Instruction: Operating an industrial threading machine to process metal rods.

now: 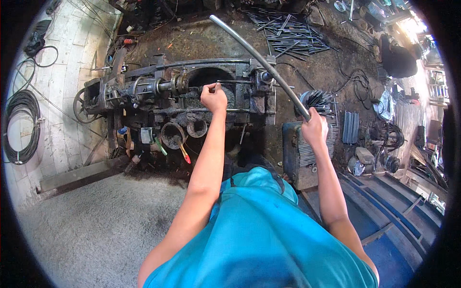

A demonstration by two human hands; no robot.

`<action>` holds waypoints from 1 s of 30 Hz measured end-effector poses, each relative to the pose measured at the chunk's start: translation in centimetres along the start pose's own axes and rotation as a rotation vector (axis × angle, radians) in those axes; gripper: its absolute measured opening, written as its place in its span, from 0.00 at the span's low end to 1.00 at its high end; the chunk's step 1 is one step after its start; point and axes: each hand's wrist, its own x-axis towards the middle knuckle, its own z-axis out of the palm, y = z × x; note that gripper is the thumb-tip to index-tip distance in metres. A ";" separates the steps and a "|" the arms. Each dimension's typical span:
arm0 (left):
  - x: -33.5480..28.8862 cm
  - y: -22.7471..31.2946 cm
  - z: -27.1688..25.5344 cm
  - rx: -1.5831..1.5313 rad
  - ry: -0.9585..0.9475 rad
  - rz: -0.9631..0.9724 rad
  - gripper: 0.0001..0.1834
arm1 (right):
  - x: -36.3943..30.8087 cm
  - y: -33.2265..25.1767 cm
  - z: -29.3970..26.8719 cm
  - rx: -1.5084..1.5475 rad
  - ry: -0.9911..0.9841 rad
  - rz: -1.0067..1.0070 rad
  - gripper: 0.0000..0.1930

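Observation:
My right hand (315,127) is wrapped round the lower end of a long grey metal bar (259,58). The bar slants up and to the left, passing above the right end of a greasy lathe-like machine (153,87). Over the middle of that machine is my left hand (213,98), its fingertips pinched together. A thin dark rod (236,82) runs from near those fingertips to the block (262,79) at the machine's right. Whether the fingers grip the rod or some small piece I cannot tell. Left of the hand sits the round spindle head (180,84).
Below the machine hang two round cans (173,135) and a brush with a red-and-yellow handle (185,153). Beside my right hand stands a metal box (297,158) with a stack of rods. More rods (290,33) lie heaped on the far floor. Coiled black cable (23,126) hangs left.

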 end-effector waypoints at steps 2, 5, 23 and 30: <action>-0.1 0.2 0.1 0.011 -0.001 -0.005 0.06 | 0.0 0.2 0.0 0.005 -0.002 -0.001 0.11; -0.1 0.3 0.1 -0.012 0.004 -0.019 0.06 | 0.1 0.2 0.2 0.002 0.007 -0.001 0.11; -0.6 1.8 -0.2 -0.020 0.001 -0.050 0.06 | 0.1 0.0 -0.3 -0.003 -0.036 0.017 0.13; -0.4 1.3 0.1 -0.027 0.012 -0.066 0.05 | -0.2 -0.1 -0.2 -0.020 0.005 0.017 0.13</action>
